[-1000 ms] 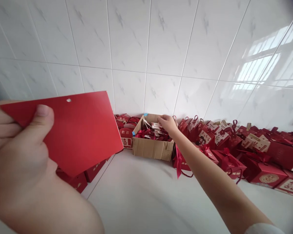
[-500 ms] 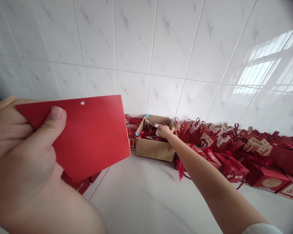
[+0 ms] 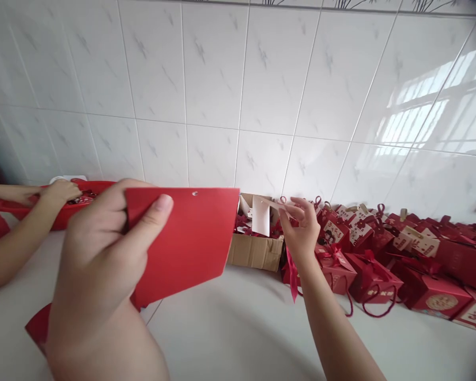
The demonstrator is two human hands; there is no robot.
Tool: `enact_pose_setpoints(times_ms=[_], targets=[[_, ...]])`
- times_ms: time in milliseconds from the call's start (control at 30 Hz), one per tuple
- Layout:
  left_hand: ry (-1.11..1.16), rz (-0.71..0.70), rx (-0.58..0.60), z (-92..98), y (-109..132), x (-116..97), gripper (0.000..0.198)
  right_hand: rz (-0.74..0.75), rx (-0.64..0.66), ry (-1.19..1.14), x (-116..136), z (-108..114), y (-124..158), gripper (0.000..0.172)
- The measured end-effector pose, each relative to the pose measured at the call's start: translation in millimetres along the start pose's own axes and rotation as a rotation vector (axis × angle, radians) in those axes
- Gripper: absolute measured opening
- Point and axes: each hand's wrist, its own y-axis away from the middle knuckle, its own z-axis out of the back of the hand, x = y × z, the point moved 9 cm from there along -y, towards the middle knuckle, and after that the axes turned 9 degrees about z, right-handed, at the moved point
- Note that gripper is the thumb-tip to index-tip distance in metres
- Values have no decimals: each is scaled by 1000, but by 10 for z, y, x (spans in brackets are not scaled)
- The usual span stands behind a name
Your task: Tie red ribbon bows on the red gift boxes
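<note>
My left hand [image 3: 103, 254] is closed on a flat red card [image 3: 186, 243] with a small punched hole near its top edge, thumb pressed on the front. My right hand [image 3: 301, 230] pinches a small white tag [image 3: 261, 215] by its string, lifted just above an open cardboard box [image 3: 256, 251] that holds more tags and red ribbons. The box stands against the tiled wall.
Several red gift boxes [image 3: 375, 264] with ribbon handles line the wall to the right. At the left, another person's hand [image 3: 59, 190] reaches into a red tray [image 3: 91, 186]. A red sheet [image 3: 37, 325] lies low beside my left wrist on the white surface [image 3: 241, 328].
My right hand has come up out of the cardboard box holding a white tag. My left hand with the red card moved right and lower. Another person's arm came into view at left.
</note>
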Motion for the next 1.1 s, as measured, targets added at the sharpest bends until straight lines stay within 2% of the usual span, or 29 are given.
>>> enact_pose_setpoints(times_ms=[33,100,200,267,333,400,500,600,667,733,800,867,933,1000,1100], targets=[[-12,-9,40,-74,20,-30,22,39,24,-9,79,-21,-22,19],[-39,29,205,-307,64,-9,24,101,55,-40,239,-32,-66,14],[-85,130,466,-699,157,144,26,115,1,-137,469,103,-115,20],[-134,97,529,-888,179,202,25,125,-30,-207,662,209,-127,28],[-159,3,498,-989,150,206,23,180,29,-276,910,217,-119,36],[-141,-57,413,-993,89,215,27,264,165,-324,1165,116,-71,39],[-89,8,310,-897,-13,318,31,360,309,-307,1395,-78,38,35],[-65,105,268,-792,-77,406,29,414,378,-246,1464,-235,116,23],[-50,121,269,-763,-94,395,30,452,393,-276,1500,-268,138,16],[-22,119,299,-784,-91,354,29,448,287,-306,1484,-167,97,18],[-11,115,329,-822,-75,312,29,336,117,-285,1339,-1,25,25],[-22,98,353,-860,-49,271,30,117,53,-283,1077,77,-15,36],[-21,69,401,-915,-7,228,29,-125,131,-403,802,10,-6,51],[30,37,469,-975,51,180,27,-325,256,-612,627,-120,34,57],[106,18,545,-1043,138,122,23,-536,358,-871,552,-244,85,44]])
